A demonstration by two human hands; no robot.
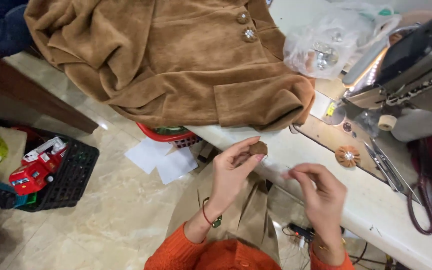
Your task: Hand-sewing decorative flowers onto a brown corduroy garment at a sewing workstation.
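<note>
A white worktable (376, 210) is seen running from far centre to near right, w/ a sewing machine (406, 70) set at its far right and a clear plastic bag (326, 45) of small shiny bits just left of the machine. A brown velvety coat (176, 65) w/ two jewelled buttons is draped over the table's far-left edge, hanging toward the floor. A finished brown fabric-covered button (348, 156) w/ a sparkly centre is laid on the table, right of the hands. Below, a pale marble-look floor (116, 220) is shown, w/ white paper sheets (162, 159), a red basket (171, 135) under the coat and, at left, a black crate (71, 180) holding a red toy truck (35, 170). The left hand (233, 170) is raised palm-in, wrist bent, a small brown fabric button (258, 148) pinched betw. thumb and fingertips at the table's near edge. The right hand (318, 192), blurred, is held just right of it, fingers curled w/ thumb and forefinger pressed together; whether anything is gripped can't be told. Orange sleeves are worn on both arms.
</note>
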